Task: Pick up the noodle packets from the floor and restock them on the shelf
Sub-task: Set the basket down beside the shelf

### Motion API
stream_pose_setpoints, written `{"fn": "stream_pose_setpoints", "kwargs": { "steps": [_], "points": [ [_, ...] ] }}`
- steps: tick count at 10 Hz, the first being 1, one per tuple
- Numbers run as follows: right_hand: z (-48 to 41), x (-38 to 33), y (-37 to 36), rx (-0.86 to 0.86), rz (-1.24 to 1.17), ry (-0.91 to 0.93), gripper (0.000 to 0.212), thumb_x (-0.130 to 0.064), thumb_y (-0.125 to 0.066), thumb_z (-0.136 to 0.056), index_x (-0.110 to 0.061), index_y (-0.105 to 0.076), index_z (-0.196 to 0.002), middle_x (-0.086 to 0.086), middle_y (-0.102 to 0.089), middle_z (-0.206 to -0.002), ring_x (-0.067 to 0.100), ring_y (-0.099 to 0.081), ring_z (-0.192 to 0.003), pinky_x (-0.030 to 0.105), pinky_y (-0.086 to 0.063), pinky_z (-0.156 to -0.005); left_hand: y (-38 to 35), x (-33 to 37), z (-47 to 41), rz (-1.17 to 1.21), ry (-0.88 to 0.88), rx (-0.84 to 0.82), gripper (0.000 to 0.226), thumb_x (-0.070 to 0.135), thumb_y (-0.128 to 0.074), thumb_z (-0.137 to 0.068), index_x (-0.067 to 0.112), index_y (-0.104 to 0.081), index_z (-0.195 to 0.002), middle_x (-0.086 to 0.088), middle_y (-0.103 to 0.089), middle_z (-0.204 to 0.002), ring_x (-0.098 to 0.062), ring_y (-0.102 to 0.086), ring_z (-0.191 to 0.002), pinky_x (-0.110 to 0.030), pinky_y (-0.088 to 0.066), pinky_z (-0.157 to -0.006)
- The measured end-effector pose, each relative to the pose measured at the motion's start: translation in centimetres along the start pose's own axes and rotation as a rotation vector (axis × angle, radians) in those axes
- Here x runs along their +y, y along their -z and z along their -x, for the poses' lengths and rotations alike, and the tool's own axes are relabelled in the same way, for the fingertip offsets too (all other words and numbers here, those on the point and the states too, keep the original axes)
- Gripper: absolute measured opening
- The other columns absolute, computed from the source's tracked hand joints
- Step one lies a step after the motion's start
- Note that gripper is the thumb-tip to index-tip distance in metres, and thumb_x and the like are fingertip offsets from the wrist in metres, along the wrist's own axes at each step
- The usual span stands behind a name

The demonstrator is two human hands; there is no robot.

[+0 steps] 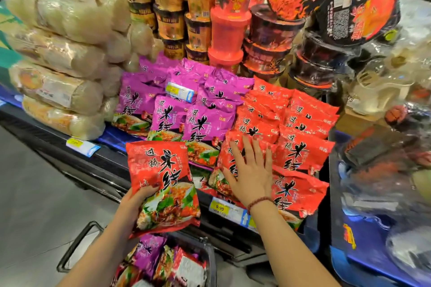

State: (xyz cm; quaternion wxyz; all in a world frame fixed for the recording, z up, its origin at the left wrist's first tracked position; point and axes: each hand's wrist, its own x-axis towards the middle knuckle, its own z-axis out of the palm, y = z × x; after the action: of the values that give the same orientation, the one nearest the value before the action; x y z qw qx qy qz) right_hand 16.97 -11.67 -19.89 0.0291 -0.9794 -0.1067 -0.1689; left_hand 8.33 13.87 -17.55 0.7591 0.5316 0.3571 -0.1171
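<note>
Your left hand (137, 200) grips a red noodle packet (163, 177) by its lower left edge, thumb on the printed face and the other fingers curled behind it; the packet stands upright, its long axis running near to far, held out in front of the shelf (93, 165) and not yet on it. The relation that matters is sideways: the red stack (303, 151) lies to the right of the held packet and a little farther off, while the purple packets (205, 123) lie directly beyond it; so the move, as I judge it, goes rightward and away from you, not straight ahead. Your right hand (250, 170) is the nearer one to that stack; its fingers (247, 147) are straight and spread, pressing flat on the front-left red packet and holding nothing, probably steadying the row. More packets wait in the basket (210, 256) on the floor, near you and below the left hand.
</note>
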Motion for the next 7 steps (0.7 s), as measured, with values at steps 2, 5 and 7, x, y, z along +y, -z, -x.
{"fn": "stream_pose_setpoints", "kwargs": {
  "steps": [2, 5, 7],
  "points": [
    [2.1, -0.2, -0.5, -0.154, -0.114, -0.024, 0.059, -0.059, -0.038, -0.083, -0.032, -0.054, -0.133, -0.003, -0.056, -0.138, 0.028, -0.053, -0.125, 0.049, -0.042, -0.101, -2.0, 1.6, 2.5, -0.094, -0.012, -0.175, 0.091, 0.052, -0.095, -0.012, 0.006, -0.044, -0.071, 0.003, -0.047, -0.028, -0.003, -0.05, -0.027, -0.015, -0.037, -0.029],
    [1.9, 0.1, -1.5, -0.311, -0.096, -0.006, 0.072, -0.065, -0.018, -0.09, -0.033, -0.016, -0.154, 0.001, -0.014, -0.162, 0.027, -0.013, -0.149, 0.043, -0.005, -0.118, -4.2, -0.8, 2.7, 0.099, -0.074, -0.116, 0.049, 0.02, -0.066, -0.061, 0.003, -0.061, -0.106, -0.012, -0.071, -0.066, -0.027, -0.069, -0.051, -0.03, -0.053, -0.042],
    [1.9, 0.3, 0.8, -0.321, -0.242, -0.002, 0.074, -0.06, 0.004, -0.086, -0.034, -0.003, -0.154, -0.002, 0.004, -0.163, 0.02, 0.004, -0.15, 0.037, 0.007, -0.119, -5.4, 0.1, 2.7, 0.039, -0.107, -0.196, 0.068, 0.018, -0.078, -0.055, -0.001, -0.055, -0.116, -0.008, -0.071, -0.061, -0.023, -0.068, -0.048, -0.027, -0.051, -0.039]
  ]
}}
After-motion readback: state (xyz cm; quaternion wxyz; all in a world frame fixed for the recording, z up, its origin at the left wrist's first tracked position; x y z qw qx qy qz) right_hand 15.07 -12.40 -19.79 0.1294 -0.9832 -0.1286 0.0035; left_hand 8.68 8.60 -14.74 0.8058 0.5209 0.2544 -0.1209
